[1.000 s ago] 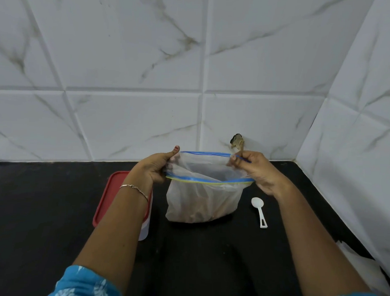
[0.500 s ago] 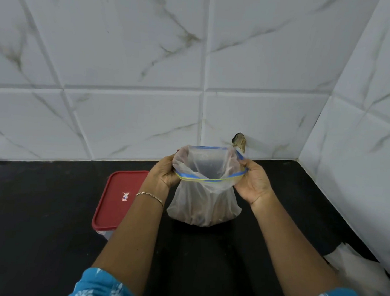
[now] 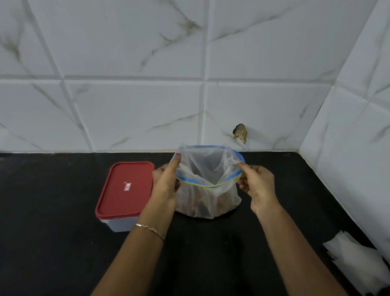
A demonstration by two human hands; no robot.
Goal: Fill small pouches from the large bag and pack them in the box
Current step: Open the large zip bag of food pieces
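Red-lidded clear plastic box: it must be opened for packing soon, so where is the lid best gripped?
Probably the overhanging lip of the red lid, at its near left corner, fingers hooking under from the left. The lid juts past the clear base there; the left hand, holding the translucent zip bag, and its forearm crowd the right side.

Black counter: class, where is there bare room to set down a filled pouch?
Free: the wide stretch of counter left of the red-lidded box; the near strip in front of the large bag; the back corner right of it. Crowded: centre, where left hand and right hand pinch its rim beside the box, and near right, by the white sheets.
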